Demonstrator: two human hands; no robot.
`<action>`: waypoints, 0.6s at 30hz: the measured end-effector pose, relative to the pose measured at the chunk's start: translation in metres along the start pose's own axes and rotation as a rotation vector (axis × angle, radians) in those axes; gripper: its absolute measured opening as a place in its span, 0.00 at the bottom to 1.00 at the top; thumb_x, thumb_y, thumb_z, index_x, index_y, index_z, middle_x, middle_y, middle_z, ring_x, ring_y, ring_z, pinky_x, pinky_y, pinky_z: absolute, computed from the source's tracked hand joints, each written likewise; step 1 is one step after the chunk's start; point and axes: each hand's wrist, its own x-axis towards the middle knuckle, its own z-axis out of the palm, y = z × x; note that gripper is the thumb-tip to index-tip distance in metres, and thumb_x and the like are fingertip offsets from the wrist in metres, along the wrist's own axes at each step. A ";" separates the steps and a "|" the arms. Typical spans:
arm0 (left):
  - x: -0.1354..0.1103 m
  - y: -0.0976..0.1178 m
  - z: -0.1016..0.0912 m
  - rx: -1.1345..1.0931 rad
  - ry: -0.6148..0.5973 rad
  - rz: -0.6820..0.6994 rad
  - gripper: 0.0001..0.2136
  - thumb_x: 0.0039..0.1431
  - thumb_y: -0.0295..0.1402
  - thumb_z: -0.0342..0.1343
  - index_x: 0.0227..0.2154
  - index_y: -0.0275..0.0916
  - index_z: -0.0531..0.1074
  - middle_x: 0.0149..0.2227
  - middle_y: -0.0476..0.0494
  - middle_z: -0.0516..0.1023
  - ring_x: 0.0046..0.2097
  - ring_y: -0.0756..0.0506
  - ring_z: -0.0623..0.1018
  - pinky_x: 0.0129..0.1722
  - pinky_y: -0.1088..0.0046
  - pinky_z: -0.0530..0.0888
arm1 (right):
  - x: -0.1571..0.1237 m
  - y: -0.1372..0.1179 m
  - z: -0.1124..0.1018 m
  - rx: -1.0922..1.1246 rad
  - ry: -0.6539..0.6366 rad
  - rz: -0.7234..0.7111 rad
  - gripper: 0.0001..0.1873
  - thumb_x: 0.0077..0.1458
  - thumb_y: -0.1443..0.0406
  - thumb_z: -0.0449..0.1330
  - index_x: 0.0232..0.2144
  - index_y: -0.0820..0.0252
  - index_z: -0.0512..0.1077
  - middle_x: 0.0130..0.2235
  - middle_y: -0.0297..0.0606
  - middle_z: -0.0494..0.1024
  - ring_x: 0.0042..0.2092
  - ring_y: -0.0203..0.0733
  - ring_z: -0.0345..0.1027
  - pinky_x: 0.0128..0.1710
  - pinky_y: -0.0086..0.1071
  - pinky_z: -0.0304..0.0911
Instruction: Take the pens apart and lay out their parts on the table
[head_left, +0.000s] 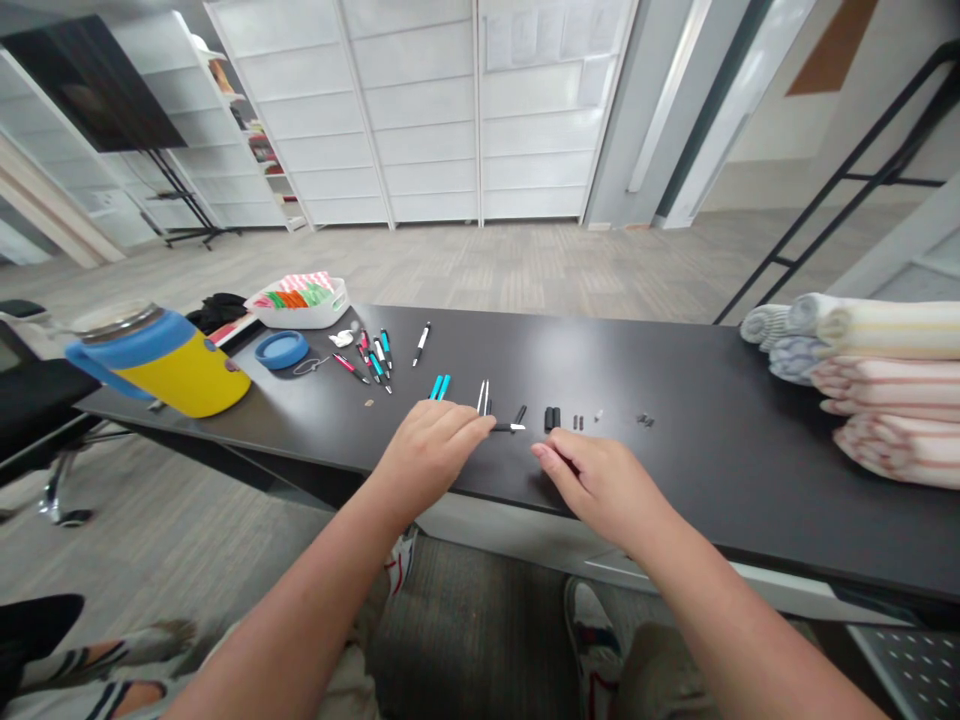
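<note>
My left hand [431, 447] is closed around one end of a slim black pen part with a pale tip [510, 427], which points right. Just beyond the fingers lie teal pen barrels [440, 386], thin silvery-white pieces [484, 396] and a short black piece [520, 412]. My right hand [604, 485] is curled by the table's front edge, thumb against the fingers; whatever it may hold is hidden. Past its fingertips sit black grips [552, 417] side by side, two small dark pieces [578, 422], a tiny clear piece [598, 415] and a little dark cluster [645, 420].
Several assembled pens [375, 358] lie left on the dark table [675, 370], near a blue lid [281, 348] and white earbuds case [343, 339]. A yellow-and-blue mug [180, 365] and white basket [315, 314] stand farther left. Rolled towels [892, 390] are stacked right. Another person's leg [101, 655] shows lower left.
</note>
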 end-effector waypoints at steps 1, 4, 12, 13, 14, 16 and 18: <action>-0.001 -0.009 -0.005 0.020 0.014 -0.065 0.14 0.74 0.32 0.50 0.56 0.42 0.75 0.52 0.39 0.82 0.52 0.39 0.78 0.55 0.59 0.69 | 0.000 0.000 0.000 -0.011 -0.005 0.000 0.24 0.75 0.51 0.46 0.28 0.54 0.63 0.27 0.32 0.73 0.29 0.40 0.67 0.32 0.34 0.51; -0.010 -0.050 -0.025 0.131 0.123 -0.324 0.14 0.73 0.36 0.50 0.53 0.41 0.77 0.50 0.37 0.82 0.52 0.36 0.77 0.55 0.57 0.69 | 0.000 -0.002 0.000 -0.034 -0.018 -0.009 0.24 0.75 0.51 0.45 0.28 0.54 0.63 0.27 0.32 0.73 0.29 0.40 0.66 0.32 0.34 0.51; -0.065 -0.158 -0.051 0.096 -0.086 -0.444 0.12 0.67 0.38 0.50 0.42 0.43 0.79 0.51 0.38 0.81 0.56 0.35 0.76 0.62 0.54 0.67 | -0.001 -0.001 0.001 -0.048 -0.025 -0.029 0.24 0.75 0.51 0.45 0.28 0.54 0.65 0.27 0.33 0.74 0.29 0.41 0.67 0.32 0.34 0.51; -0.069 -0.163 -0.050 0.078 -0.099 -0.456 0.12 0.66 0.38 0.50 0.41 0.43 0.79 0.52 0.37 0.81 0.57 0.35 0.75 0.62 0.52 0.68 | -0.001 -0.001 0.001 -0.050 -0.023 -0.031 0.24 0.75 0.51 0.45 0.28 0.54 0.65 0.27 0.33 0.74 0.29 0.40 0.67 0.32 0.34 0.51; -0.072 -0.166 -0.050 0.063 -0.106 -0.471 0.12 0.65 0.37 0.51 0.41 0.42 0.79 0.53 0.36 0.80 0.57 0.35 0.75 0.62 0.51 0.68 | -0.001 -0.001 0.001 -0.052 -0.019 -0.034 0.24 0.75 0.52 0.45 0.28 0.54 0.65 0.27 0.32 0.74 0.29 0.40 0.67 0.32 0.34 0.51; -0.075 -0.168 -0.048 0.053 -0.100 -0.495 0.13 0.65 0.36 0.50 0.41 0.41 0.79 0.54 0.34 0.78 0.57 0.34 0.74 0.62 0.49 0.68 | -0.001 -0.001 0.001 -0.056 -0.015 -0.042 0.25 0.75 0.52 0.45 0.28 0.54 0.65 0.27 0.32 0.73 0.29 0.40 0.67 0.32 0.34 0.52; -0.073 -0.167 -0.044 0.069 -0.074 -0.483 0.15 0.65 0.32 0.48 0.44 0.40 0.80 0.55 0.33 0.76 0.58 0.35 0.73 0.63 0.50 0.68 | 0.000 -0.002 0.001 -0.061 -0.015 -0.052 0.25 0.75 0.52 0.45 0.27 0.54 0.65 0.27 0.32 0.73 0.29 0.40 0.67 0.32 0.34 0.52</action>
